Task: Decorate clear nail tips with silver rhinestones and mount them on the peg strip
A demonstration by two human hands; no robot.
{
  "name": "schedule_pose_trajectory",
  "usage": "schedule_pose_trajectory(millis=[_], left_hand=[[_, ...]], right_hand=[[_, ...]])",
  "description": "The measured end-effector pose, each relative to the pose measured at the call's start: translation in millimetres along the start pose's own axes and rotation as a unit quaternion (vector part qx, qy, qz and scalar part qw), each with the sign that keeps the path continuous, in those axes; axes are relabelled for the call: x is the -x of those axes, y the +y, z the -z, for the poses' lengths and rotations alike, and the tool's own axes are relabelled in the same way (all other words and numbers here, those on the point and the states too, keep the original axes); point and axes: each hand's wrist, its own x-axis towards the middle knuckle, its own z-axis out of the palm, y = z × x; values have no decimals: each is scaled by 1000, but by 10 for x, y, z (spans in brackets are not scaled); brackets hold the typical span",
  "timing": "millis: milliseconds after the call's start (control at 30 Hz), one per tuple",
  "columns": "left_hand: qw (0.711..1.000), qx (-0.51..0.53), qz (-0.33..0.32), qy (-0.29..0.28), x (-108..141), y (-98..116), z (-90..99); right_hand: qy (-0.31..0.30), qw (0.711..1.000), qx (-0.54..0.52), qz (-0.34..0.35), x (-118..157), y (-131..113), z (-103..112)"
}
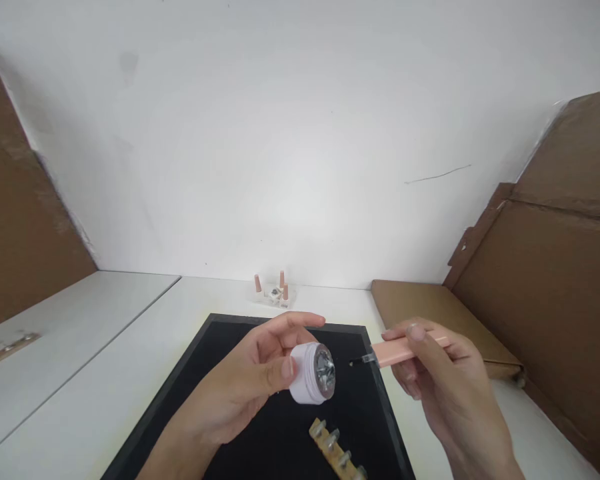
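Note:
A small white jar [306,375] is held tilted in my left hand [265,373], its open mouth turned to the right and showing a shiny, silvery dark content. My right hand [437,367] grips the pink handle of a brush [395,351] between thumb and fingers. The brush's thin dark tip points left toward the jar's mouth, with a gap between them. Below the jar, a wooden strip [334,452] with several clear nail-like tips lies on the black mat [275,440].
A clear tray [267,298] with pink-capped bottles stands by the white wall. Another wooden strip [10,348] with clear pieces lies at the far left. A flat cardboard box [420,300] is behind my right hand. Cardboard panels rise on both sides.

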Motion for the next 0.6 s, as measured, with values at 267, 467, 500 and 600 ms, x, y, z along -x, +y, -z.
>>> schedule_pose_trajectory(millis=[267, 467, 500, 600], left_hand=[[987, -103, 13, 122, -150, -99, 397], [971, -183, 105, 109, -50, -842, 740], [969, -191, 109, 114, -13, -985, 762], [958, -224, 109, 145, 78, -1337, 817]], right_hand=[[75, 996, 21, -41, 108, -55, -108], [39, 995, 57, 70, 69, 41, -83], [30, 994, 60, 86, 62, 54, -76], [29, 992, 61, 103, 68, 62, -71]])
